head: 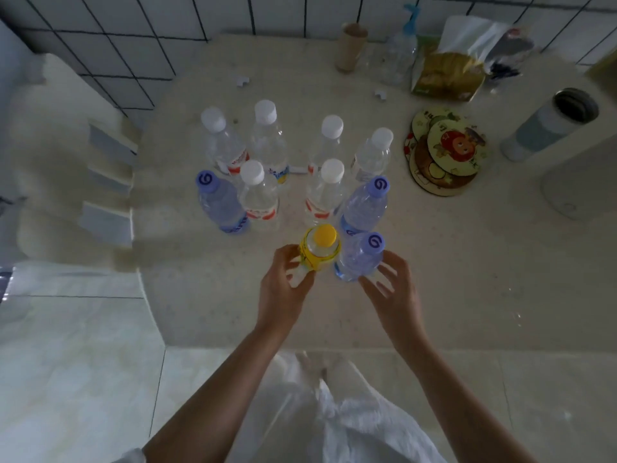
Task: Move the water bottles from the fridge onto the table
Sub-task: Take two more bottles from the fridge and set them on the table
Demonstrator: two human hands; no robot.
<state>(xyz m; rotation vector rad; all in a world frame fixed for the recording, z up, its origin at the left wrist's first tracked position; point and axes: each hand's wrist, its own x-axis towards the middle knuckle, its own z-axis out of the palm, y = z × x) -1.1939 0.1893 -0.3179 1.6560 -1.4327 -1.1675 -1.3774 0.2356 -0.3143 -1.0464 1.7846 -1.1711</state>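
Left hand (283, 285) is wrapped around the yellow-capped bottle (320, 251), fingers closed on its lower body, bottle upright on the table (467, 262) near the front edge. Right hand (394, 295) has fingers spread, tips at the side of the nearest blue-capped bottle (362, 257); looks like light contact or just off it, can't tell which, and it's not clamped. Those two bottles stand touching or nearly so.

Behind them, toward the table's middle: six white-capped bottles (257, 192) and two more blue-capped bottles (365, 203), all upright in a loose cluster. Coasters (444, 155) and a tumbler (551, 125) sit toward the right edge, well apart. Fridge isn't identifiable in this view.

Step in hand, as judged: setting down and releasing the front pair. To do it well: make sure both bases sit flat before letting go, open the left fingers outward rather than dragging back, and pull the hands straight toward the front edge so the closely packed, easily tipped bottles behind aren't knocked.
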